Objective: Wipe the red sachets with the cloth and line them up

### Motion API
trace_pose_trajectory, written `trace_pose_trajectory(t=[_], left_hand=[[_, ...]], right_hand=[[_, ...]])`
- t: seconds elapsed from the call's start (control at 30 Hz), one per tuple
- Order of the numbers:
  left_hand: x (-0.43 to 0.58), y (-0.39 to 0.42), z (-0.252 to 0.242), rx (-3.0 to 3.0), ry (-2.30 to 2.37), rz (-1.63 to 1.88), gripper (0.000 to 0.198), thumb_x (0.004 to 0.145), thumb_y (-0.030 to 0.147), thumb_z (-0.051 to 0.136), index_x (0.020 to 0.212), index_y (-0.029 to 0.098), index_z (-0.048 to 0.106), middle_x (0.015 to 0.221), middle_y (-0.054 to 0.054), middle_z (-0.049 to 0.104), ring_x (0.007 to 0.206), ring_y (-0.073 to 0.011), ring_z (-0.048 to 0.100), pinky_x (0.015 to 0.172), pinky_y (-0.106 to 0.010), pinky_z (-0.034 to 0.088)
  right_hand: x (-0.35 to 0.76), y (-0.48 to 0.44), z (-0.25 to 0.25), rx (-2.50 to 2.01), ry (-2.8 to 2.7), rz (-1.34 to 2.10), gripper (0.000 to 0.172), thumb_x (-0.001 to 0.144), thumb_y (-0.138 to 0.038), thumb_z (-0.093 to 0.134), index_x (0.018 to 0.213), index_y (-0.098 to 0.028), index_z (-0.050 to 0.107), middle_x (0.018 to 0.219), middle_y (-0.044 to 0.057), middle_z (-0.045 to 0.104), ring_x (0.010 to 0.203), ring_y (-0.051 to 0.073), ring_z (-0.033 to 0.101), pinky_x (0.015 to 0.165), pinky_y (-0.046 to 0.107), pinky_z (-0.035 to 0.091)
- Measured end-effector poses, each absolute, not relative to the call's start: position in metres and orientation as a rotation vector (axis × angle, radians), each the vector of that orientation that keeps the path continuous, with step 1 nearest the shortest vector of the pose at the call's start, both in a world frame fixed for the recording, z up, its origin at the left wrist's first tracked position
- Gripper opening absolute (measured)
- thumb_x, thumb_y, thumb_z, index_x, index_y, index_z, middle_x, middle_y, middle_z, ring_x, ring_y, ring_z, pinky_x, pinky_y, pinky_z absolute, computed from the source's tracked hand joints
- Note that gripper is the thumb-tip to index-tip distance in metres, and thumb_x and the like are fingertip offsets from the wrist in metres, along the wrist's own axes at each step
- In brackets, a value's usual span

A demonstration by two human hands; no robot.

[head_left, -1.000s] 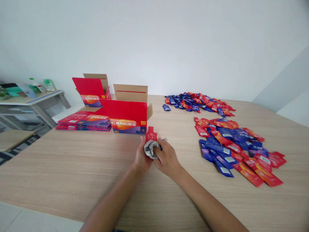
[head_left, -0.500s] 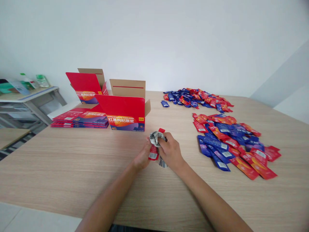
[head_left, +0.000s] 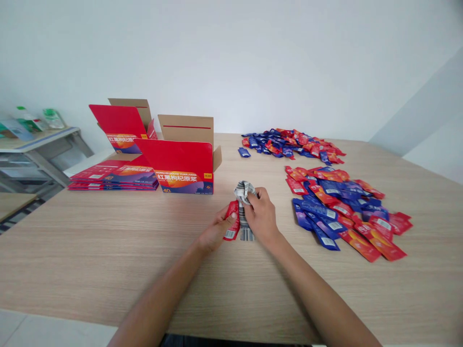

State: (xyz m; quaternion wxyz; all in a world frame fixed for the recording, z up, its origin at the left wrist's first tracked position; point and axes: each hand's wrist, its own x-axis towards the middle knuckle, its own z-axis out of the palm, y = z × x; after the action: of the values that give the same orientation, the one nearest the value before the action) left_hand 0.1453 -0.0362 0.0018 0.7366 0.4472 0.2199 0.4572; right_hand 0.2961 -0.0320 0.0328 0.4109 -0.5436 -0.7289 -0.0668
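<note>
Front-right of the nearer red cardboard box [head_left: 183, 164], your left hand [head_left: 214, 232] pinches a flat red pouch [head_left: 235, 227], your right hand [head_left: 263, 214] a grey-striped strip [head_left: 243, 220].

This looks like a plain indoor workroom: a wide wooden table [head_left: 108, 250] bears open printed boxes [head_left: 181, 161], a stack of flattened boxes [head_left: 112, 172] and heaps of sachets [head_left: 347, 205], beside a white wall [head_left: 253, 62], a smaller desk [head_left: 50, 136] with bottles [head_left: 31, 119], and tiled floor [head_left: 50, 330].
</note>
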Motion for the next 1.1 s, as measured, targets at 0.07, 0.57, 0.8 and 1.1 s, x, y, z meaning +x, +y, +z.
trace_pose_trajectory(t=[0.07, 0.57, 0.8, 1.1], left_hand=[[0.144, -0.036, 0.001, 0.991, 0.5, 0.983, 0.046, 0.08, 0.047, 0.073, 0.118, 0.02, 0.067, 0.082, -0.003, 0.07, 0.062, -0.0123, 0.058, 0.066, -0.025, 0.046], [0.141, -0.038, 0.007, 0.847, 0.415, 0.944, 0.043, 0.078, 0.041, 0.077, 0.113, 0.019, 0.069, 0.113, -0.01, 0.072, 0.103, -0.0257, 0.068, 0.097, -0.043, 0.05], [0.142, -0.035, 0.011, 0.739, 0.388, 1.076, 0.044, 0.082, 0.044, 0.073, 0.115, 0.015, 0.068, 0.122, -0.014, 0.069, 0.12, -0.0311, 0.062, 0.109, -0.048, 0.042], [0.133, -0.023, 0.025, 0.479, 0.405, 1.188, 0.065, 0.097, 0.059, 0.03, 0.11, 0.009, 0.069, 0.11, -0.017, 0.073, 0.115, -0.0303, 0.065, 0.102, -0.044, 0.048]], right_hand=[[0.299, -0.031, 0.035, -1.387, -1.841, -0.174, 0.021, 0.091, -0.018, 0.05, 0.103, -0.024, 0.066, 0.099, 0.007, 0.055, 0.082, 0.02, 0.057, 0.065, 0.029, 0.047], [0.333, -0.017, 0.052, -1.454, -1.677, -0.091, 0.025, 0.094, -0.034, 0.053, 0.073, -0.022, 0.056, 0.081, 0.002, 0.051, 0.073, 0.018, 0.052, 0.062, 0.029, 0.037], [0.327, -0.028, 0.059, -1.28, -1.625, -0.143, 0.022, 0.094, -0.033, 0.054, 0.075, -0.022, 0.054, 0.079, 0.001, 0.05, 0.072, 0.018, 0.051, 0.063, 0.03, 0.039], [0.288, -0.049, 0.049, -0.975, -1.978, -0.048, 0.018, 0.092, -0.03, 0.055, 0.08, -0.018, 0.062, 0.077, 0.002, 0.049, 0.063, 0.014, 0.05, 0.055, 0.026, 0.035]])
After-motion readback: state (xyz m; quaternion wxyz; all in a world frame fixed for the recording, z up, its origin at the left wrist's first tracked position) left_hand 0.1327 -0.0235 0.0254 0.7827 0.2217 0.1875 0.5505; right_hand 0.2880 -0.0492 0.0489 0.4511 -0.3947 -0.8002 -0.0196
